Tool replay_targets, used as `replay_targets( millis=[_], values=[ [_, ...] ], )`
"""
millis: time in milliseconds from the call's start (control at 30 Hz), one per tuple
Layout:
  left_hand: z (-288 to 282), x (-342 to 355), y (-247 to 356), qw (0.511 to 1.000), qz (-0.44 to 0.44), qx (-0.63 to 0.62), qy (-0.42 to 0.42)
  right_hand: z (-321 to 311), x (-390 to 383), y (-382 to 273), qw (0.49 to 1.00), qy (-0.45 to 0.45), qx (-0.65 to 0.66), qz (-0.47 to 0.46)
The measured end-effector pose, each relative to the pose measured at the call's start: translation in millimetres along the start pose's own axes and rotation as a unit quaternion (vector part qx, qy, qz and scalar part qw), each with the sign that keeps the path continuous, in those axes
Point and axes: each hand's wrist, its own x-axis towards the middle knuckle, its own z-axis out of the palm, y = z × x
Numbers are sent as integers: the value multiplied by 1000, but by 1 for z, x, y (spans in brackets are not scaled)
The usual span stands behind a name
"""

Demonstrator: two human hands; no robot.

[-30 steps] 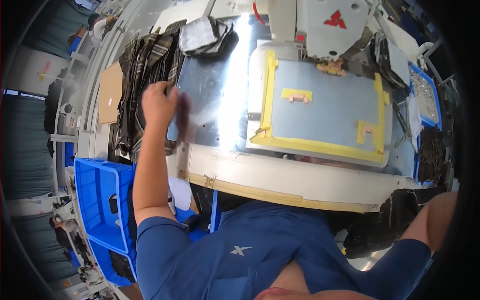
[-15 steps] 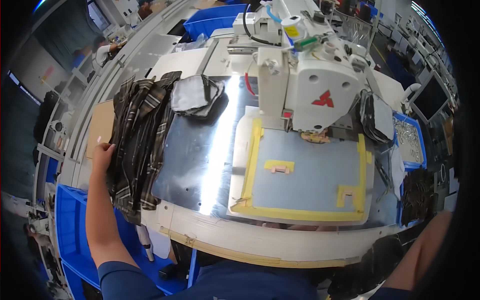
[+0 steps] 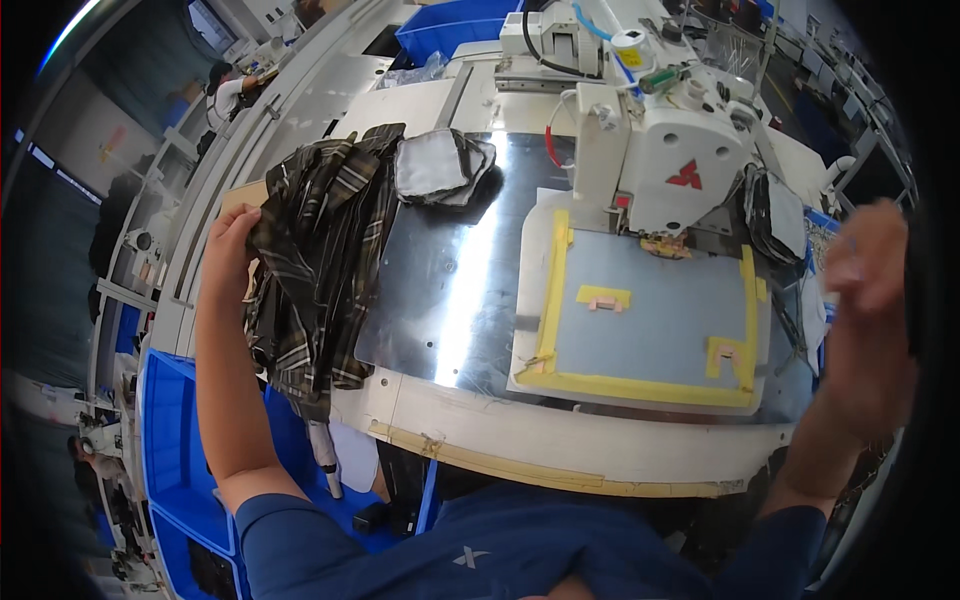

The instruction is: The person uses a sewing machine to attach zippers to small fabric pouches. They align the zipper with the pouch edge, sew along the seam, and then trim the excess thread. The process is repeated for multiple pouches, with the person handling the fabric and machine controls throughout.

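Observation:
At the far left corner of a pile of dark plaid cloth pieces [image 3: 325,265], my left hand [image 3: 235,228] pinches the cloth edge between thumb and fingers. The pile lies lengthwise on the left of the worktable, its near end hanging over the front edge. My right hand [image 3: 868,265] is raised at the far right, apart from the machine. Motion smears its fingers, so I cannot see whether it holds anything. Beside the pile sits a small stack of cloth patches [image 3: 430,168], pale side up.
A white sewing machine [image 3: 690,160] stands over a yellow-taped flat template [image 3: 655,325]. More layered patches [image 3: 775,215] rest right of its head. A blue bin [image 3: 175,430] is below left, another blue bin [image 3: 455,38] at the back. A person [image 3: 228,95] sits far left.
My left hand has moved farther along the pile's left side, and the cloth corner there is now lifted. My right hand has come up into view at the right. The whole view has shifted.

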Motion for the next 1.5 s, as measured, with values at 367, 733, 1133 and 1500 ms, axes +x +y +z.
replay_targets(
  millis=[367, 733, 1133, 1500],
  values=[
    [220, -127, 96, 904, 65, -178, -384, 162, -34, 159, 961, -138, 51, 234],
    [304, -108, 90, 909, 121, -276, -288, 120, -48, 119, 941, 106, 224, 229],
    [334, -137, 48, 887, -22, -385, -255, 89, -88, 132, 888, -143, 64, 433],
    [313, -125, 77, 754, 489, 173, -403, 73, -53, 103, 897, -373, -93, 220]
  ],
)
